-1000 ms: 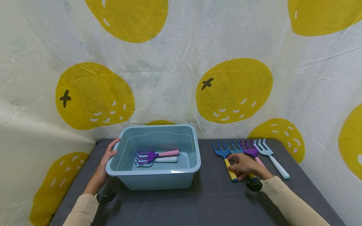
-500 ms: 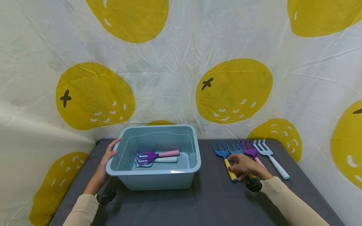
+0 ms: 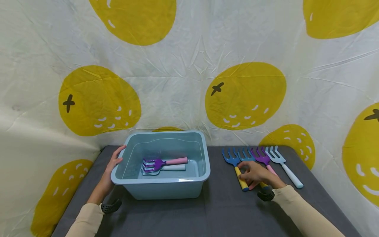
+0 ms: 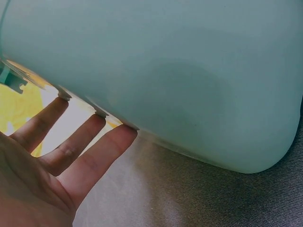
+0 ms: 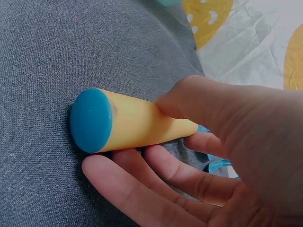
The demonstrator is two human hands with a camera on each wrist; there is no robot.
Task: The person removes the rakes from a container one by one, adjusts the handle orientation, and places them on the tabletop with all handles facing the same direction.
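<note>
My right hand point(image 3: 256, 172) pinches the yellow handle point(image 3: 241, 179) of a blue garden hand fork point(image 3: 231, 158), which lies on the dark cloth. In the right wrist view the thumb presses one side of the handle point(image 5: 132, 120), with fingertips along the other. Partly under that hand lies a lighter blue hand fork point(image 3: 246, 155). My left hand point(image 3: 109, 171) rests against the left rim of a pale blue plastic tub point(image 3: 161, 190); its fingers point(image 4: 104, 153) are straight, tips touching the rim. Inside the tub lie a purple hand fork point(image 3: 155, 164) with a pink handle and a pale blue one point(image 3: 174, 167).
Right of my right hand lie a purple hand fork point(image 3: 262, 158) with a pink handle and a pale blue hand fork point(image 3: 291, 174). A dark grey cloth point(image 3: 189, 217) covers the table. Behind hangs a white curtain point(image 3: 174, 95) with yellow fruit prints.
</note>
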